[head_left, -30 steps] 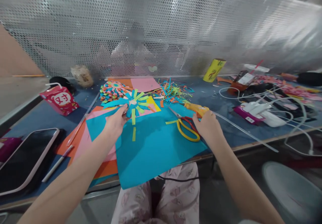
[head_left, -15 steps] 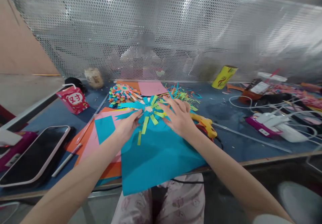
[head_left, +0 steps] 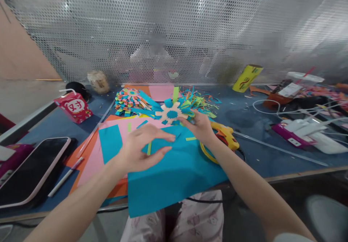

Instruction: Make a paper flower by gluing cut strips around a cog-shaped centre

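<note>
My right hand (head_left: pixel 201 128) pinches the edge of a paper flower (head_left: pixel 164 113) between thumb and fingers. Cream petals surround the flower's blue centre, and blue strips stick out behind it. Over a blue paper sheet (head_left: pixel 174 184), my left hand (head_left: pixel 145 147) is open, thumb and forefinger apart. Small green and blue paper strips lie on the sheet near its fingertips. Behind the flower, to the left, sits a fringed multicoloured paper pompom (head_left: pixel 130 102). A yellow glue gun (head_left: pixel 227 135) lies beside my right wrist, which partly hides a yellow ring (head_left: pixel 206 154).
Orange and pink paper (head_left: pixel 91 169) lies under the blue sheet. Left are a phone (head_left: pixel 35 173), a white stick (head_left: pixel 65 176) and a red drink carton (head_left: pixel 74 107). Right are a yellow tube (head_left: pixel 247 78), a power strip (head_left: pixel 292 136) with cables and a cup (head_left: pixel 288 90). Perforated metal (head_left: pixel 174 24) stands behind.
The paper flower has turned from its blue-and-green strip side to its cream side. My left hand has let go of it and moved down and nearer, its fingers parting.
</note>
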A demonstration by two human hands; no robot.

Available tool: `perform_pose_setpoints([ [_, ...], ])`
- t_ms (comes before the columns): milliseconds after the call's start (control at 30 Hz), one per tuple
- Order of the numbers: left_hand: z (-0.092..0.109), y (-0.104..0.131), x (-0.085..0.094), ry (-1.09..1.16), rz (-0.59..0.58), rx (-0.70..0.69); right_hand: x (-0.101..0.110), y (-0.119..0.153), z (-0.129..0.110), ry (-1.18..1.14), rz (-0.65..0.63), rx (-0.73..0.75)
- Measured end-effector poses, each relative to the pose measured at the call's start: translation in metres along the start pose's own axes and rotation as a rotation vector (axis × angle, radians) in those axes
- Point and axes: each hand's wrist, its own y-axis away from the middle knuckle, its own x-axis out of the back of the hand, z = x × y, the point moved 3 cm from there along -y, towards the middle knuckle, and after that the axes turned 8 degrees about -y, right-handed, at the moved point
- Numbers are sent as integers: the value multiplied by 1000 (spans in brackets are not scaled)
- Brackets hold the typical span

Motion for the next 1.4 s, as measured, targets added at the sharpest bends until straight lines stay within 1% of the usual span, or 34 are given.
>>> perform_pose_setpoints([
  [67, 7, 0, 11, -330, 204, -181, -1, 2, -1, -13, -50, 52],
  [100, 7, 0, 15, -463, 266, -235, -1, 4, -3, -8, -67, 87],
  [133, 6, 1, 17, -566, 298, -274, -1, 5, -4, 2, -83, 125],
  [200, 2, 2, 19, -697, 305, -333, -1, 9, -6, 24, -111, 187],
  [300, -1, 6, 17, -777, 306, -436, -1, 13, -8, 50, -136, 250],
  [400, -2, 9, 13, -816, 339, -488, -1, 15, -10, 73, -137, 307],
  [467, -2, 9, 11, -843, 350, -482, 0, 16, -11, 96, -140, 324],
  [633, 2, 7, 9, -891, 390, -454, 3, 18, -17, 146, -222, 361],
  [700, 5, 6, 8, -890, 389, -455, 4, 19, -19, 161, -222, 384],
  [767, 6, 6, 7, -866, 375, -444, 5, 20, -19, 178, -207, 396],
  [933, 6, 6, 7, -766, 343, -364, 6, 21, -20, 205, -191, 416],
  [1100, 5, 6, 6, -602, 310, -327, 7, 22, -20, 236, -188, 426],
  [1233, 2, 8, 6, -629, 329, -249, 8, 22, -21, 228, -170, 470],
  [1300, 3, 8, 6, -664, 335, -281, 8, 23, -21, 221, -168, 484],
  [1400, 7, 9, 5, -714, 356, -399, 8, 23, -20, 233, -181, 468],
])
